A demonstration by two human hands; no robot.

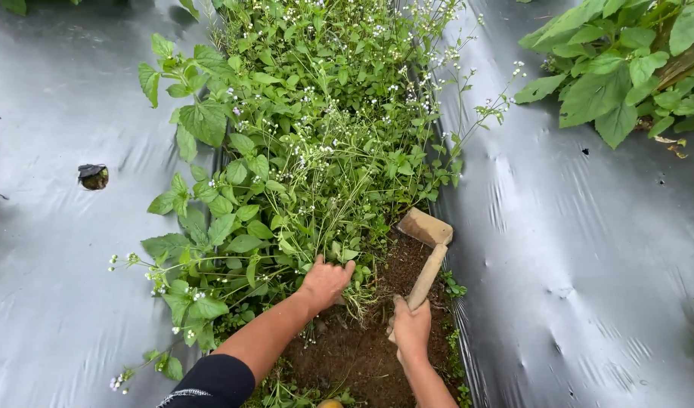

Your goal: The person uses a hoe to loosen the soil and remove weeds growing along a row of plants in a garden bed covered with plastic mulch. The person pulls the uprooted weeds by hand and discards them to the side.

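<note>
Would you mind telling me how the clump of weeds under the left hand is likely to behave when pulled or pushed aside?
The weeds look thin-stemmed and leafy, so they would probably flop and bend rather than stay stiff. The left hand presses into their base, where tangled stems will likely drag neighbours along. They seem light.

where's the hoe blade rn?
Head view, right of centre: the hoe blade rests on bare soil at the weeds' edge, above the right hand gripping its wooden handle.

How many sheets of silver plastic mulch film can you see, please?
2. One plastic mulch sheet covers the ground left of the weedy furrow; the other sheet lies right of it, beside the right hand on the hoe. Weeds hide their inner edges.
</note>
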